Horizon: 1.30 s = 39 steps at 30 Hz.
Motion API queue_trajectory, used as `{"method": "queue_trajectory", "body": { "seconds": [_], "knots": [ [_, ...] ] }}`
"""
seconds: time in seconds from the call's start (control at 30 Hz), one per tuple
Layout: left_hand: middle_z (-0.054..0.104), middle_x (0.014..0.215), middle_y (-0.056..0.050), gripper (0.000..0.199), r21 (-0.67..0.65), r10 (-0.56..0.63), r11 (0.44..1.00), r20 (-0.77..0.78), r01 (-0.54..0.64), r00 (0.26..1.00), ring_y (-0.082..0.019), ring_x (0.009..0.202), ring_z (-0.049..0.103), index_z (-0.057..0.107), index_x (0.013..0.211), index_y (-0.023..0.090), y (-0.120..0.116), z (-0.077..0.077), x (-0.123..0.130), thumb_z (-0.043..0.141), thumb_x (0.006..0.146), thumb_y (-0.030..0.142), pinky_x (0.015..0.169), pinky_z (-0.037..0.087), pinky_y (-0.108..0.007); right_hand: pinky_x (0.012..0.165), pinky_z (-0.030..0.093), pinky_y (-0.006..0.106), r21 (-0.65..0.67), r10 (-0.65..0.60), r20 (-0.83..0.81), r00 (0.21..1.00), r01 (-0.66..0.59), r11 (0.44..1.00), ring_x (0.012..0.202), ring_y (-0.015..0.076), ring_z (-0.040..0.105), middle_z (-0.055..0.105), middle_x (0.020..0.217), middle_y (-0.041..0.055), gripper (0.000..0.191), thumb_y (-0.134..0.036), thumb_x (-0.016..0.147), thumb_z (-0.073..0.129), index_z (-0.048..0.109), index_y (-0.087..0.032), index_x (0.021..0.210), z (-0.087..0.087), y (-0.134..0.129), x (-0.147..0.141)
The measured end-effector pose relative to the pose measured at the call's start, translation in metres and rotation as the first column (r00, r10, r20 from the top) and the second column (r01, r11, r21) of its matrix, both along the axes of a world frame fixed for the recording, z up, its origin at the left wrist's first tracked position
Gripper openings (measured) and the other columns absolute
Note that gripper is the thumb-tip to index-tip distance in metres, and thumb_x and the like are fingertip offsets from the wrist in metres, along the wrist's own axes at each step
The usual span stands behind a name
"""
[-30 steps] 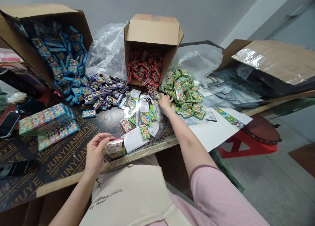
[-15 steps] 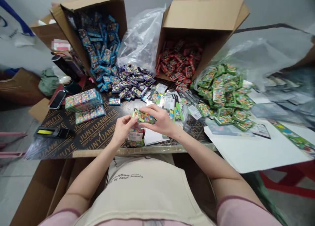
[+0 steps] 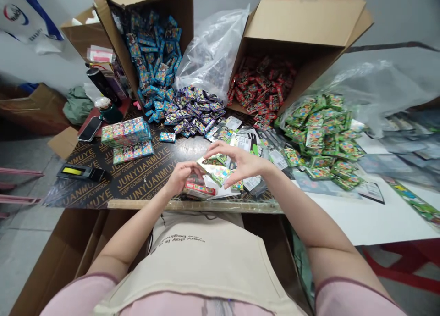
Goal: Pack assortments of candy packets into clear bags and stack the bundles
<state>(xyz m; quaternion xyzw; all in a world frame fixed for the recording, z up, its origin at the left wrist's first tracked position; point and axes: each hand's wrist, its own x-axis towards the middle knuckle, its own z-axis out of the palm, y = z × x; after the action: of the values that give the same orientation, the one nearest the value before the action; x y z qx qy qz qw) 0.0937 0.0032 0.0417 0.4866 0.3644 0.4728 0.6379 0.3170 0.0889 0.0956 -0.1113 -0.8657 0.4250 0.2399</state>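
Observation:
Pinched at its left end by my left hand (image 3: 180,178) is a green printed packet (image 3: 219,171), held tilted above the table's front edge. It looks like folded packaging with a pale inner side. My right hand (image 3: 242,163) arches over the packet, fingertips at its upper edge and thumb at its lower right, gripping across it. Below the hands, a small stack of red-edged printed packs (image 3: 197,190) lies at the table edge, partly covered. White paper (image 3: 223,193) shows beside that stack. Printed cards and flat sleeves (image 3: 244,143) lie loosely just behind my right hand.
Blue packs (image 3: 160,73) spill from a left carton (image 3: 184,27); purple packs (image 3: 194,107) lie beside them. Red packs (image 3: 263,86) fill a right carton (image 3: 309,18). Green packs (image 3: 319,132) are heaped right. Bundled packs (image 3: 127,132), a phone (image 3: 90,129) and a tape dispenser (image 3: 79,172) stand left.
The green packet has tilted and its folds now look spread, showing a pale side. My right hand has opened wider around it. The view has shifted slightly left.

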Motion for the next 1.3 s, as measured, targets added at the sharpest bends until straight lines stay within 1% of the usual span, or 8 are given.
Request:
{"method": "queue_trajectory", "body": {
  "seconds": [0.1, 0.27, 0.53, 0.7, 0.9, 1.1, 1.2, 1.3],
  "knots": [
    [0.072, 0.078, -0.007, 0.067, 0.109, 0.053, 0.993, -0.027, -0.049, 0.998, -0.022, 0.075, 0.068, 0.071, 0.102, 0.016, -0.011, -0.031, -0.008, 0.078, 0.056, 0.063, 0.073, 0.051, -0.031, 0.1, 0.045, 0.042, -0.07, -0.247, -0.163, 0.955, 0.239, 0.969, 0.109, 0.0233, 0.055, 0.057, 0.112, 0.0059, 0.065, -0.052, 0.057, 0.086, 0.064, -0.026, 0.113, -0.006, 0.005, 0.006],
    [0.07, 0.08, -0.006, 0.066, 0.142, 0.307, 0.943, -0.031, -0.3, 0.951, -0.02, 0.072, 0.065, 0.069, 0.09, 0.017, -0.017, -0.062, -0.011, 0.076, 0.052, 0.07, 0.071, 0.051, -0.031, 0.099, 0.048, 0.04, -0.266, -0.501, -0.372, 0.781, 0.428, 0.864, 0.106, 0.0239, 0.058, 0.059, 0.109, 0.0046, 0.072, -0.058, 0.048, 0.088, 0.061, -0.026, 0.108, -0.006, 0.003, 0.009],
    [0.07, 0.078, -0.002, 0.028, 0.078, 0.097, 0.995, -0.464, -0.068, 0.881, -0.016, 0.072, 0.062, 0.07, 0.098, 0.018, -0.009, -0.081, 0.029, 0.07, 0.074, 0.031, 0.073, 0.048, -0.029, 0.104, 0.046, 0.043, -0.305, -0.624, -0.446, 0.642, 0.547, 0.78, 0.118, 0.0285, 0.059, 0.063, 0.119, 0.0065, 0.084, -0.073, 0.052, 0.078, 0.055, -0.028, 0.119, -0.01, -0.006, 0.004],
    [0.073, 0.085, -0.005, 0.023, 0.064, 0.171, 0.985, -0.485, -0.16, 0.858, -0.018, 0.074, 0.063, 0.073, 0.094, 0.016, 0.007, -0.098, 0.025, 0.063, 0.076, 0.026, 0.073, 0.049, -0.029, 0.103, 0.046, 0.047, -0.235, -0.677, -0.475, 0.562, 0.66, 0.713, 0.122, 0.0297, 0.057, 0.061, 0.125, 0.0071, 0.075, -0.073, 0.065, 0.07, 0.053, -0.031, 0.124, -0.028, -0.006, 0.029],
    [0.07, 0.077, -0.005, 0.028, 0.09, 0.228, 0.973, -0.527, -0.213, 0.819, -0.018, 0.069, 0.061, 0.073, 0.089, 0.015, 0.024, -0.091, -0.046, 0.058, 0.082, 0.038, 0.068, 0.048, -0.031, 0.104, 0.043, 0.05, 0.113, -0.69, -0.355, 0.631, 0.762, 0.638, 0.121, 0.0323, 0.053, 0.058, 0.126, 0.0096, 0.075, -0.058, 0.063, 0.081, 0.056, -0.029, 0.127, -0.05, -0.031, 0.049],
    [0.067, 0.099, -0.009, 0.052, 0.231, 0.234, 0.968, -0.698, -0.097, 0.676, -0.031, 0.104, 0.056, 0.073, 0.095, 0.019, 0.016, -0.081, -0.061, 0.087, 0.052, 0.044, 0.101, 0.038, -0.047, 0.105, 0.039, 0.055, 0.266, -0.686, -0.009, 0.728, 0.663, 0.7, 0.122, 0.035, 0.05, 0.052, 0.13, 0.0139, 0.082, -0.065, 0.068, 0.073, 0.049, -0.027, 0.137, -0.106, -0.043, 0.03],
    [0.056, 0.131, -0.015, 0.098, 0.302, 0.187, 0.938, -0.854, 0.17, 0.486, -0.038, 0.124, 0.046, 0.056, 0.131, 0.02, 0.008, -0.085, -0.032, 0.089, 0.045, 0.05, 0.111, 0.022, -0.056, 0.104, 0.039, 0.056, 0.264, -0.669, 0.044, 0.742, 0.638, 0.724, 0.12, 0.0362, 0.05, 0.052, 0.13, 0.0156, 0.087, -0.07, 0.068, 0.069, 0.048, -0.024, 0.139, -0.135, -0.039, 0.023],
    [0.053, 0.131, -0.018, 0.105, 0.285, 0.194, 0.902, -0.939, 0.325, 0.285, -0.036, 0.123, 0.046, 0.038, 0.145, 0.015, 0.004, -0.093, -0.013, 0.082, 0.057, 0.051, 0.111, 0.022, -0.055, 0.102, 0.039, 0.056, 0.289, -0.666, 0.114, 0.737, 0.617, 0.732, 0.119, 0.037, 0.051, 0.052, 0.129, 0.0176, 0.089, -0.074, 0.067, 0.066, 0.05, -0.022, 0.138, -0.15, -0.039, 0.022]
  ]
}}
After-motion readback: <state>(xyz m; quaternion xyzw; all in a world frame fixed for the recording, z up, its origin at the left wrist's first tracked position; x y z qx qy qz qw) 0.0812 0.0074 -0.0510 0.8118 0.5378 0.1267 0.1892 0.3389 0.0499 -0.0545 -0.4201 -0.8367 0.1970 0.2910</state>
